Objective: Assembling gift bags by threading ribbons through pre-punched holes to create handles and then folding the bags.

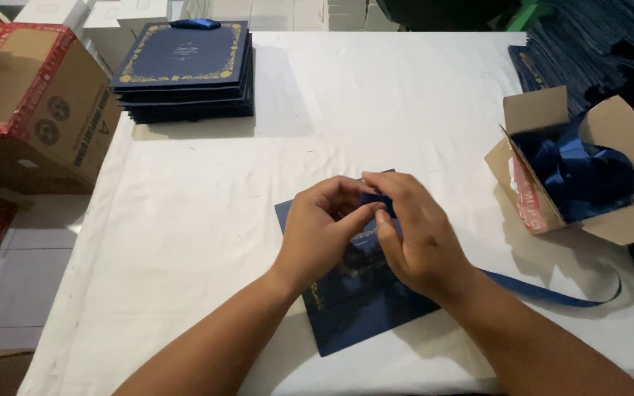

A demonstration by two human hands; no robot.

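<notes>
The one view came from a camera on the person's head, looking down and forward over a white table (376,95). It sat close above the left hand (317,231) and right hand (416,235) near the frame's middle. The far table edge lay at the top, with a cardboard box (27,103) left.

Your left hand (324,227) and right hand (412,231) meet over the card (361,308), which lies flat on the table (199,220) right in front of you. A ribbon (552,293) trails from under your right hand off to the right, toward the open box (552,183) at the table's right edge. Far left at the back sits a stack of cards (185,73). Left of the table stands 1 carton (31,103).
</notes>
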